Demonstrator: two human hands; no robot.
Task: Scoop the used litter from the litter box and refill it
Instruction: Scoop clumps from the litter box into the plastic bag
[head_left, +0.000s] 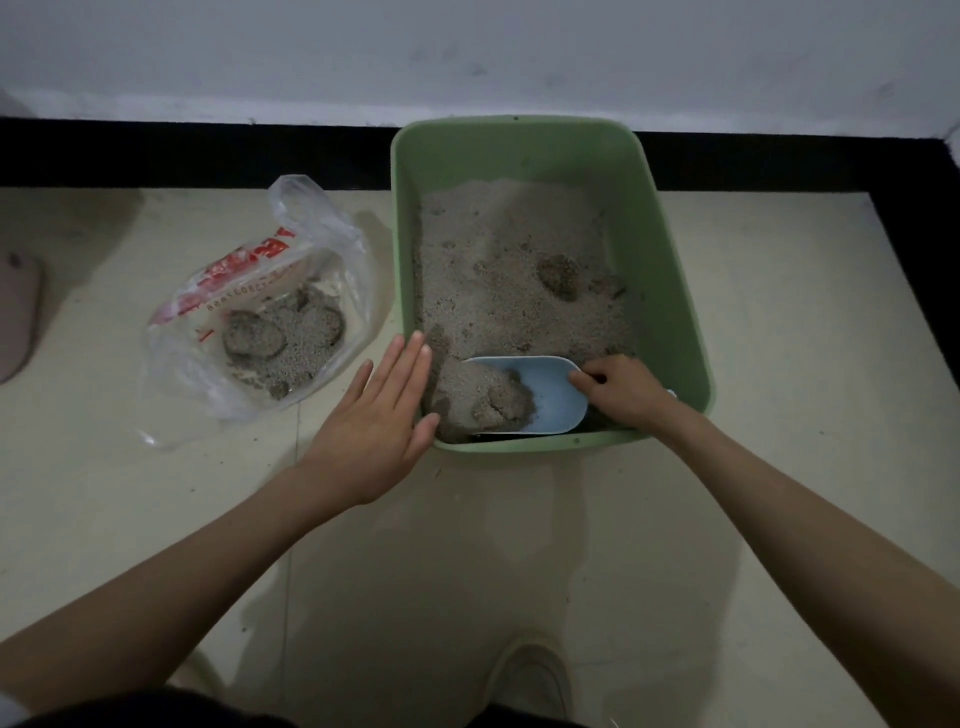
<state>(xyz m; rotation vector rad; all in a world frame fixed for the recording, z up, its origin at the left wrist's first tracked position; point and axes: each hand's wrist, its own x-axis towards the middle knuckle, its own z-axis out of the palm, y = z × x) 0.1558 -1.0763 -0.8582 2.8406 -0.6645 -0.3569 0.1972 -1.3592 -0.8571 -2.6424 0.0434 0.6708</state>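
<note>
**Scoop loaded at the near end of the litter box**

The blue scoop (545, 395) lies low in the near end of the green litter box (675, 312), its long axis running roughly left to right along the near wall. Its open mouth points left, and a grey clump (483, 397) sits in and in front of that mouth. The right hand (621, 389) has its fingers curled round the scoop's handle end, on the right. The left hand (382, 421) is flat, fingers straight and together, resting at the box's near-left corner with the fingertips over the rim. The box's long axis runs away from the person toward the wall; the litter (514, 270) in it is uneven, with another clump (558, 278) toward the right. To the left on the tiled floor (753, 467) lies an open plastic bag (260, 312) holding scooped clumps and loose litter.
</note>
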